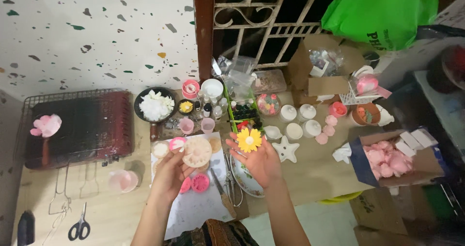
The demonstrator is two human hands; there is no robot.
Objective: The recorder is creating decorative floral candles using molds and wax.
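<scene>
At the middle of the frame, above a white sheet laid on the counter, the person's two hands met over the work. The left hand was curled around a round cream mould, fingertips gripping its rim and tilting its ribbed face up toward the camera. The right hand lay flat and spread, palm up, with a yellow daisy-shaped flower resting loose on the fingers, nothing pinching it.

To my judgement, the piece had just come free of the mould, so care lay in keeping that palm level and the fingers relaxed; thin petals would likely bend or tear if squeezed. The mould was best held by its edge, as it was, keeping thumbs off the patterned face.

Just below the left hand sat two pink moulds on the sheet, and a decorated plate lay under the right wrist. A white star-shaped piece sat right of the flower. Farther left, a dark pan of white chunks stood near the wall, and scissors lay at the lower left.
</scene>
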